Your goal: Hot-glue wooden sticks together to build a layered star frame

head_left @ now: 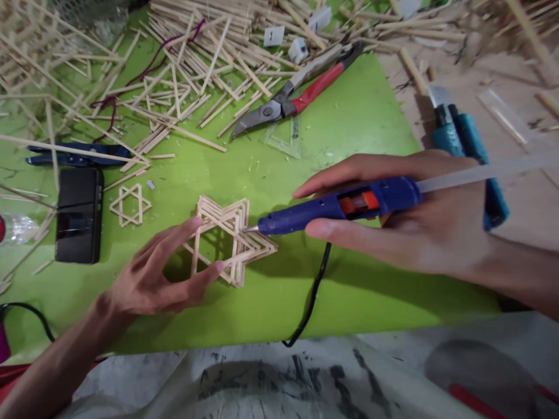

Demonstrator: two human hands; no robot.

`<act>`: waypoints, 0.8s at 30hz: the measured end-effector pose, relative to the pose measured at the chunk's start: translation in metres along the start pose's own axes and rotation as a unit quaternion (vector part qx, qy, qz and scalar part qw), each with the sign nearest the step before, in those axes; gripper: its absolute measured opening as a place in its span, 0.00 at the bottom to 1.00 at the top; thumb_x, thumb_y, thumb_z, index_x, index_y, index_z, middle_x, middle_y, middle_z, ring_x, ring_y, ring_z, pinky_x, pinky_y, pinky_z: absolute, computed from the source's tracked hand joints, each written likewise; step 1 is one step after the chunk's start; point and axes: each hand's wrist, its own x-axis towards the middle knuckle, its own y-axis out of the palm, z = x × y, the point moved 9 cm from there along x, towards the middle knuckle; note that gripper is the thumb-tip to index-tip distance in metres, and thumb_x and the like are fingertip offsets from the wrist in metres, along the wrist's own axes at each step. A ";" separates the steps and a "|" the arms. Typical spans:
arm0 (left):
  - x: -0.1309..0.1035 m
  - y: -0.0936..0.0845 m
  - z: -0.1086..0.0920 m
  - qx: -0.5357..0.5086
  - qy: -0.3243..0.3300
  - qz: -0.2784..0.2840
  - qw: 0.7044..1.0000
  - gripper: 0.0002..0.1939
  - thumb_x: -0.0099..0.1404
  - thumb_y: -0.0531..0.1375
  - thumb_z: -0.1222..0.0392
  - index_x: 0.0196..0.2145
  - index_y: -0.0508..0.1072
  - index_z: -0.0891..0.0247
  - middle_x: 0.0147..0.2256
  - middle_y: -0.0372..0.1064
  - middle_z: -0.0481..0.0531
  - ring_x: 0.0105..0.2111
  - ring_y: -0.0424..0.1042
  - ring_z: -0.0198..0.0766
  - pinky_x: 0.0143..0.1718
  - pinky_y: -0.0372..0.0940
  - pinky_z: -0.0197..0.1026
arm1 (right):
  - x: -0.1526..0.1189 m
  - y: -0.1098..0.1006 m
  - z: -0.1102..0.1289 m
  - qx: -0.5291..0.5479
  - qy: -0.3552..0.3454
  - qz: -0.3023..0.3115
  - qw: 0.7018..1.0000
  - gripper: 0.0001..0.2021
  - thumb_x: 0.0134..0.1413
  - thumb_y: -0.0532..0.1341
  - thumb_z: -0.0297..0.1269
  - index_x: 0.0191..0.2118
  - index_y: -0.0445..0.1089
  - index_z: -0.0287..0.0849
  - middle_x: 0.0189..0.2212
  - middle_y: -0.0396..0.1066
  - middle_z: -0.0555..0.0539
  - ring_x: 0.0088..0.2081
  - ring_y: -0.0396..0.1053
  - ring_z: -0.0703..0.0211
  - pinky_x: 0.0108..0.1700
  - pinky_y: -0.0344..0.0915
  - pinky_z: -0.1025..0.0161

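My right hand (pixel 419 215) is wrapped around a blue hot glue gun (pixel 301 212) with an orange switch and a clear glue stick out of its back. The metal nozzle touches, or comes very close to, a layered six-pointed star of thin wooden sticks (pixel 239 256). Thumb and finger of my left hand (pixel 161 270) grip that star at its left and lower sides, steadying it on the green tabletop. A smaller flat stick star (pixel 131 205) lies to the left, apart from both hands.
Loose wooden sticks (pixel 192 75) heap across the back. Red-handled pruning shears (pixel 297 93) partly cover a clear set square (pixel 283 139). At left lie a black phone (pixel 78 215) and dark blue pliers (pixel 78 153). Teal-handled cutters (pixel 448 131) sit at right; a black cord (pixel 312 302) crosses the front edge.
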 end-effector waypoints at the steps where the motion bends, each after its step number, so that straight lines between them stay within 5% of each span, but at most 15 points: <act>1: 0.002 0.000 0.000 -0.002 -0.003 0.005 1.000 0.23 0.64 0.72 0.66 0.56 0.77 0.58 0.77 0.48 0.64 0.66 0.72 0.59 0.60 0.78 0.55 | 0.002 0.001 0.001 0.003 -0.003 0.000 1.000 0.09 0.65 0.70 0.44 0.41 0.78 0.44 0.31 0.80 0.54 0.26 0.73 0.71 0.27 0.69 0.74; 9: 0.010 -0.004 0.000 -0.031 -0.003 -0.006 0.999 0.12 0.65 0.71 0.67 0.46 0.79 0.61 0.77 0.49 0.60 0.68 0.70 0.56 0.63 0.77 0.53 | 0.000 -0.001 -0.001 0.001 -0.001 0.008 1.000 0.12 0.67 0.69 0.48 0.43 0.78 0.43 0.30 0.80 0.52 0.24 0.73 0.71 0.24 0.66 0.73; 24: 0.008 0.000 0.000 -0.030 -0.048 0.008 0.998 0.16 0.61 0.72 0.73 0.46 0.79 0.63 0.78 0.47 0.56 0.69 0.70 0.53 0.65 0.77 0.52 | -0.002 0.004 0.001 0.007 0.001 -0.004 1.000 0.13 0.67 0.68 0.51 0.43 0.77 0.46 0.29 0.81 0.54 0.21 0.72 0.70 0.21 0.66 0.72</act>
